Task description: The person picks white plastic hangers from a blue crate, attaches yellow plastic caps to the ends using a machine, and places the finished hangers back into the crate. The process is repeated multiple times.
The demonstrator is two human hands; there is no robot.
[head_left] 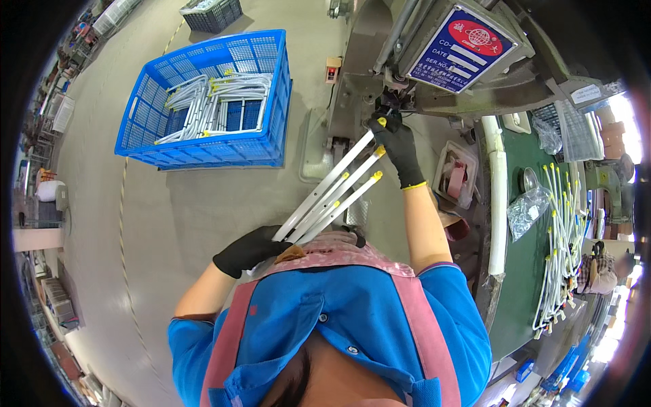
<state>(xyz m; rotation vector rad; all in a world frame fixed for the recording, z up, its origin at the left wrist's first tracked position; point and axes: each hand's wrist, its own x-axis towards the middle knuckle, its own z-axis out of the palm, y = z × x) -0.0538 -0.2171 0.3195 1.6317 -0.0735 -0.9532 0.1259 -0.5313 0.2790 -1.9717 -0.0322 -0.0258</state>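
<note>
A bundle of white metal tubes (pixel 330 184) with yellow end caps slants up to the right in front of my apron. My left hand (pixel 249 251), in a black glove, is closed round their lower ends. My right hand (pixel 399 152), gloved in black with a yellow cuff edge, is closed at the upper end of the longest tube, by its yellow cap (pixel 382 122). That end lies right under the dark working head (pixel 395 102) of a press-like machine. The fingertips of my right hand are partly hidden there.
A blue plastic crate (pixel 224 146) with more bent white tubes (pixel 196 102) stands on the floor at the left. To the right, a green worktop (pixel 519 285) bears capped tubes (pixel 559 237) and a clear plastic bag (pixel 529 211). A pale bin (pixel 444 159) sits beside the machine.
</note>
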